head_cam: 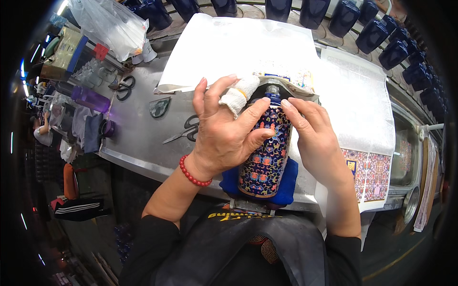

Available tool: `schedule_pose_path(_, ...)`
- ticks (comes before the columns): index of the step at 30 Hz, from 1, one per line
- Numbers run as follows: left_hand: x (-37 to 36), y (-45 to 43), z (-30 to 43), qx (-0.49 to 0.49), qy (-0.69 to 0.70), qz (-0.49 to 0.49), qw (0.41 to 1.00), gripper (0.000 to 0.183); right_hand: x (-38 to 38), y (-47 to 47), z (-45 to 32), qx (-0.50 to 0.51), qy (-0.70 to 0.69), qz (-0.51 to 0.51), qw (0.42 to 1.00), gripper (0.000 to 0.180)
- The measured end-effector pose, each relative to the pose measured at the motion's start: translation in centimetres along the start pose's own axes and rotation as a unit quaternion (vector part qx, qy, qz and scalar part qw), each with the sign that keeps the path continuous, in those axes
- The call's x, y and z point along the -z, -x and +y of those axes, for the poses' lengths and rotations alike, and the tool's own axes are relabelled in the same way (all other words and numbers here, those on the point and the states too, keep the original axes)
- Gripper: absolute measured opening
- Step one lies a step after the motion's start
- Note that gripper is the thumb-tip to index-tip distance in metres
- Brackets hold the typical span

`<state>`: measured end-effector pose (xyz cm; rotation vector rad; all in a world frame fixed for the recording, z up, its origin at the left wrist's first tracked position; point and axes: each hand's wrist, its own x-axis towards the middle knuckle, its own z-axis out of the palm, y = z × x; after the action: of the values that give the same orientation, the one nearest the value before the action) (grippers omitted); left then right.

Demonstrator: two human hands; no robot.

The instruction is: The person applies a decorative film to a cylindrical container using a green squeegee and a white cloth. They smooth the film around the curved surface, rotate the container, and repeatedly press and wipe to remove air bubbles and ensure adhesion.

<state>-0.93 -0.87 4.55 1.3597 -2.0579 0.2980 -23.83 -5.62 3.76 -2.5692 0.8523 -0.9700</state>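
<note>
A dark blue glazed bottle (264,168) with a colourful floral pattern lies on a blue cloth (290,178) at the metal table's near edge, its bare neck pointing away from me. My left hand (225,132) rests on the left of its shoulder, thumb and index finger against the patterned surface; one finger wears a white wrapping with a yellow band. On the right of the shoulder, my right hand (318,139) touches the bottle with its fingertips. Beside the bottle, printed floral sheets (379,171) lie partly under white paper (357,103).
Black-handled scissors (182,134) and a dark flat piece (159,107) lie left; more scissors (125,88) lie farther off near a purple bottle (91,99). White sheets (236,43) spread ahead. Several blue bottles (343,18) line the far side. A metal sink (402,143) is at right.
</note>
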Motion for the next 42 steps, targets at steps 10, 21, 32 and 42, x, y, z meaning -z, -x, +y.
schedule_pose_path(10,0.5,1.8,1.4,-0.022,-0.003,-0.021,1.0,0.064,-0.3,0.5,-0.9,-0.015,0.031,-0.001,0.999,0.066)
schedule_pose_path(21,0.3,1.9,1.0,0.015,-0.009,-0.018,1.0,0.061,-0.2,-0.2,-1.2,-0.017,0.053,-0.007,0.998,0.065)
schedule_pose_path(32,-0.1,1.5,1.0,0.006,0.008,-0.025,1.0,0.061,-0.6,0.3,-1.0,-0.03,0.029,0.01,0.999,0.07)
schedule_pose_path(42,-0.1,1.9,0.4,0.028,0.028,-0.013,0.999,0.063,-0.5,0.1,-1.7,-0.034,0.044,0.009,0.998,0.062)
